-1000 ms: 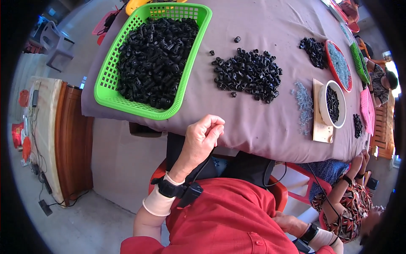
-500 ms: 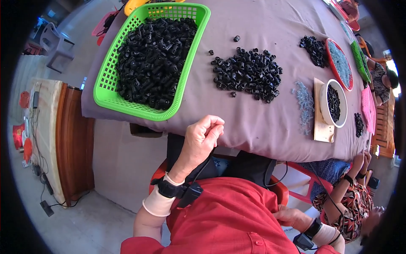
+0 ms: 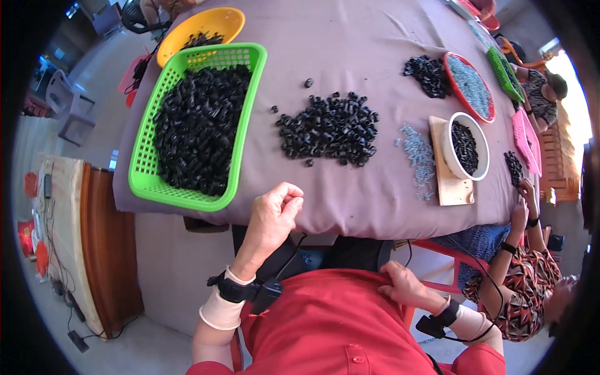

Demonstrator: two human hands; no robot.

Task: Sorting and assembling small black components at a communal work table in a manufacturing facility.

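Loose black pieces (image 3: 328,129) are heaped on the table (image 3: 284,56), presumably for easy reach, beyond the left hand (image 3: 272,214), which is curled closed, nothing visible inside, while whether anything is gripped by the right hand (image 3: 409,287) near the shirt (image 3: 331,312) cannot be told.

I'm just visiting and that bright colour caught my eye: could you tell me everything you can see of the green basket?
The green basket is roughly rectangular with rounded corners, apparently plastic, its walls pierced by rows of small holes beneath a broad rim. It stands upright on the mauve tablecloth, near the table's front edge, heaped with small black pieces. A yellow bowl sits just beyond its far end. The left hand is close by but not touching it.
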